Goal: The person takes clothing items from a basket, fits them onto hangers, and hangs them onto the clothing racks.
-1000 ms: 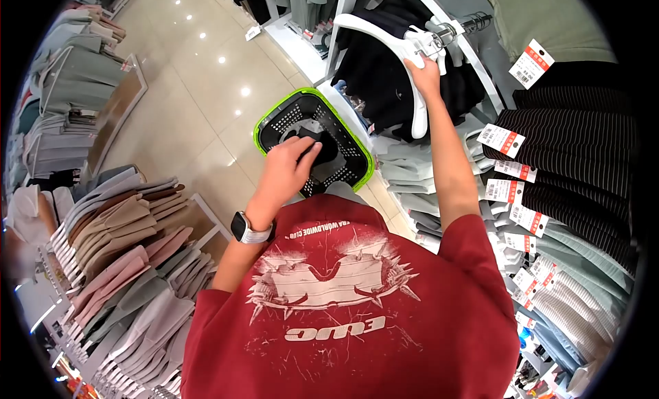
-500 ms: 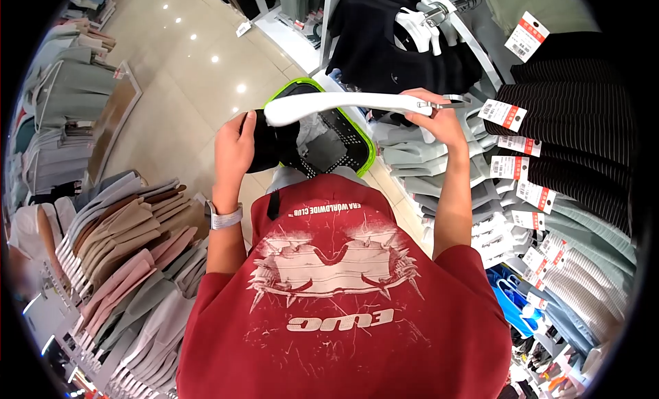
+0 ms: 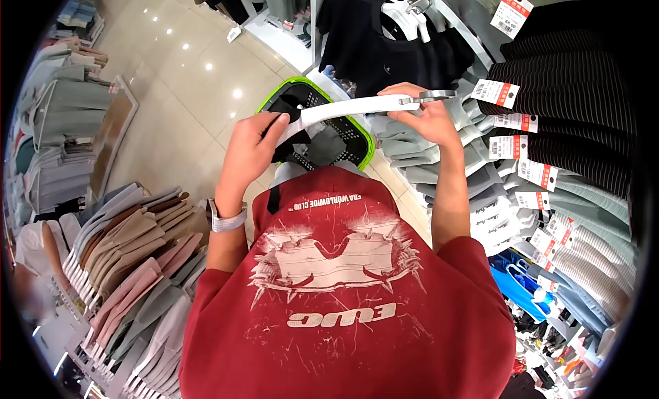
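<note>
Right hand point(image 3: 429, 121) is curled around a white hanger point(image 3: 350, 109) (near the hook point(image 3: 439, 95)); left hand point(image 3: 250, 146) pinches black cloth point(image 3: 291, 105).

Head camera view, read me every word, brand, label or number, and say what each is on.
"ERA WORLDWIDE CLUB": small, upside down, on the dark red printed T-shirt.
"EWC": large, upside down, on the same T-shirt.
".00": ending the number on the uppermost white-and-red paper price tag; the rest is blurred.
Too small to read: other white-and-red paper tags; dark script on the white garments.
</note>
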A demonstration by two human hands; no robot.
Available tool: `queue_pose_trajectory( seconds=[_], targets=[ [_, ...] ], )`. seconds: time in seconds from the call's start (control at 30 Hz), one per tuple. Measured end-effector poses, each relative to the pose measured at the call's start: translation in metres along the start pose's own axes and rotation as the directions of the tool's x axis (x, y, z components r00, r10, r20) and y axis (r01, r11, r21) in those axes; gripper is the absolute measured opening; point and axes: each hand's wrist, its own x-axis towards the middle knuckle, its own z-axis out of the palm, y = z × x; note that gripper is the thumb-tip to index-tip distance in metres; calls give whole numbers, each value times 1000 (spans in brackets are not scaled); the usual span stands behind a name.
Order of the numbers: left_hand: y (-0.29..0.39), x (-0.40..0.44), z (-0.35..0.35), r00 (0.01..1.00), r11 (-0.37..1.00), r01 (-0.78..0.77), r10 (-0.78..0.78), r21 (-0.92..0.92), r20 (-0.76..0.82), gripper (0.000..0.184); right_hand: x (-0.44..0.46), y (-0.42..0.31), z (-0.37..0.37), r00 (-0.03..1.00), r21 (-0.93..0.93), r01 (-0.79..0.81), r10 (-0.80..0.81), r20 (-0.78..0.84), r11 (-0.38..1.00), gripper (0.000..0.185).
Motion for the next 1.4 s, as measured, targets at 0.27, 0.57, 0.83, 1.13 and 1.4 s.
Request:
queue_pose_trajectory(
  seconds=[0.27, 0.57, 0.83, 1.13, 1.4],
  targets=[
    [0, 3, -3, 996, 996, 79, -80, -36, -29, 35, -6, 2, -11, 998, -51, 3, -6, -69, 999, 27],
    [4, 2, 3, 989, 1000, 22, -19, -21, 145, 31, -9, 10, -10, 997, 32, 39, -41, 61, 999, 31],
    [43, -2, 48, 969, 947, -227, 243, -228, 44, 22, -3, -9, 51, 975, 144, -100, 68, 213, 984, 35],
    [26, -9, 40, 957, 954, -254, 272, -160, 103, 19, -17, 19, 73, 984, 114, 82, -98, 146, 990, 27],
    [32, -10, 32, 902, 952, -282, 221, 117, 372, 51, -23, 16, 74, 987, 118, 143, -150, 50, 983, 28]
  ],
)
